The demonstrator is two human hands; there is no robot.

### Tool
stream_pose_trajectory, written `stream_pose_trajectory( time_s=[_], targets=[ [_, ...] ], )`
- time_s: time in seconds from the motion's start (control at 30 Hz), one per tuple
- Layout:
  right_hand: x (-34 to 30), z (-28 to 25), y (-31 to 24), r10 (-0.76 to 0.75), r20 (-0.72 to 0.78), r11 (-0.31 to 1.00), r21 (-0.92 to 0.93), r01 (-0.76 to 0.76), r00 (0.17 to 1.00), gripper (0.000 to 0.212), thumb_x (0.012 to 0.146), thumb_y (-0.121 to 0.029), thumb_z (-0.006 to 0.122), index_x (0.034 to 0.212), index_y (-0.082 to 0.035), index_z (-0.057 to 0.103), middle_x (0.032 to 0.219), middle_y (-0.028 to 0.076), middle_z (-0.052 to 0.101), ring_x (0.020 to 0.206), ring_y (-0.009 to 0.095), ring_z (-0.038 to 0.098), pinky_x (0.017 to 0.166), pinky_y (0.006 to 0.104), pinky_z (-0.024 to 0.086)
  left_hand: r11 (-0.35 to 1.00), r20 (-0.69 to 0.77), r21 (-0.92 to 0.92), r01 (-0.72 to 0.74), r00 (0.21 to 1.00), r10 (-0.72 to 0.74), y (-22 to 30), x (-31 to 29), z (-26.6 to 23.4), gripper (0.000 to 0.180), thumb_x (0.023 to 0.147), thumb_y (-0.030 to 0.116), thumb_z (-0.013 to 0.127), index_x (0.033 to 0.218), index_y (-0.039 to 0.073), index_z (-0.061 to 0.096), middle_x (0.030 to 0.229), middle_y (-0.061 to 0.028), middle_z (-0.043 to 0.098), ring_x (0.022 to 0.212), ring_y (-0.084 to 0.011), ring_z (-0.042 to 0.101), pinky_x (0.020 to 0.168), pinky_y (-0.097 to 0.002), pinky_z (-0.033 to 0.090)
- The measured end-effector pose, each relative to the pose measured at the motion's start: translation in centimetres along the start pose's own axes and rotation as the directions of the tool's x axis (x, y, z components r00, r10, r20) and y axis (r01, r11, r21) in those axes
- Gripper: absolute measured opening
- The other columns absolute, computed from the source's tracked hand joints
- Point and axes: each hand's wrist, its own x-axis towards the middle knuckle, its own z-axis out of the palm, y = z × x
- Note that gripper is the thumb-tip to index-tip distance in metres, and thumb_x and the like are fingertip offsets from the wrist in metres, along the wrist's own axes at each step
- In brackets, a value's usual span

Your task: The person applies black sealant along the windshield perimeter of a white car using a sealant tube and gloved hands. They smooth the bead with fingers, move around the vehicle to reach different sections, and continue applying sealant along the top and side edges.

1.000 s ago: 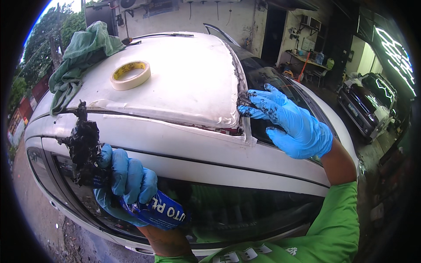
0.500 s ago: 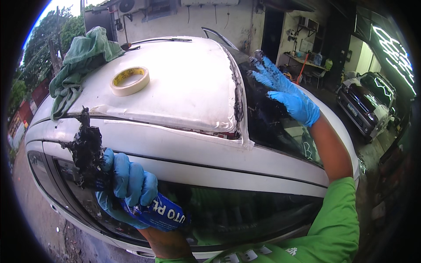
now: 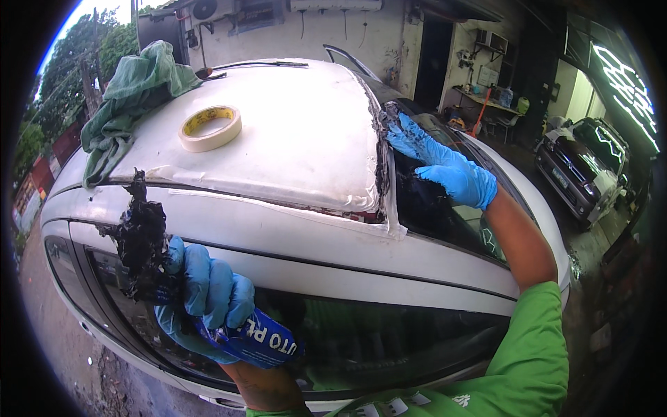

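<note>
My left grip (image 3: pixel 208 292) clasps a blue printed packet (image 3: pixel 260 339); my right grip (image 3: pixel 448 165), fingers together, should press evenly along the sticky black paste (image 3: pixel 381 156) on the right.

From my remote station, I see the gloved left hand (image 3: pixel 210 295) hide the middle of a blue packet (image 3: pixel 251 338), while black paste (image 3: pixel 142 243) covers its far end. I cannot tell whether the blackened fingertips (image 3: pixel 392 111) of the right hand (image 3: pixel 448 167) touch the dark roof seam (image 3: pixel 381 170). The view's lower edge cuts off 1 green shirt (image 3: pixel 524 347); items (image 3: pixel 475 89) on the background bench (image 3: pixel 488 102) are too small for me to identify.
</note>
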Motion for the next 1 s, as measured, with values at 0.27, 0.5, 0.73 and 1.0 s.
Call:
stream_pose_trajectory(
  time_s=[0.27,0.5,0.73,1.0],
  targets=[
    [-0.4,0.0,-2.3,0.102,0.049,0.976,0.187,-0.109,0.994,0.08,0.081,-0.004,0.048,0.153,-0.009,0.012,0.158,0.012,0.019,0.145,0.023,0.02,0.118,0.0344,0.014,1.0,0.031,0.013,0.018,0.999,-0.019,0.3,0.1,-0.3,0.02,0.094,0.014,0.05,0.108,0.002,0.044,0.074,-0.0065,0.048,0.055,-0.0156,0.048,0.051,-0.0333,0.044],
    [-1.3,0.4,-4.1,0.093,0.069,0.994,-0.058,-0.089,0.993,0.085,0.077,-0.005,0.052,0.153,-0.012,0.015,0.156,0.016,0.022,0.144,0.031,0.021,0.119,0.0397,0.014,1.0,0.024,0.01,0.006,1.0,-0.006,0.2,0.1,-0.2,0.018,0.095,0.015,0.047,0.107,0.002,0.044,0.074,-0.0062,0.048,0.054,-0.0154,0.048,0.051,-0.0333,0.043],
    [-2.0,0.7,-6.0,0.096,0.092,0.99,-0.114,-0.086,0.991,0.085,0.076,-0.014,0.056,0.152,-0.013,0.018,0.153,0.021,0.026,0.14,0.045,0.022,0.118,0.0476,0.016,1.0,0.016,0.01,0.01,1.0,-0.01,0.2,0.1,0.0,0.019,0.095,0.015,0.049,0.108,0.002,0.044,0.074,-0.006,0.048,0.054,-0.0151,0.048,0.051,-0.0332,0.043],
    [-3.0,0.7,-6.7,0.054,0.133,0.989,-0.145,-0.034,0.99,0.087,0.074,-0.021,0.054,0.152,-0.011,0.018,0.152,0.024,0.027,0.139,0.049,0.021,0.116,0.0516,0.017,1.0,0.02,0.009,0.015,1.0,-0.015,0.3,0.1,0.0,0.019,0.095,0.016,0.049,0.108,0.002,0.044,0.074,-0.0059,0.048,0.054,-0.015,0.048,0.051,-0.0334,0.044]
  ],
)
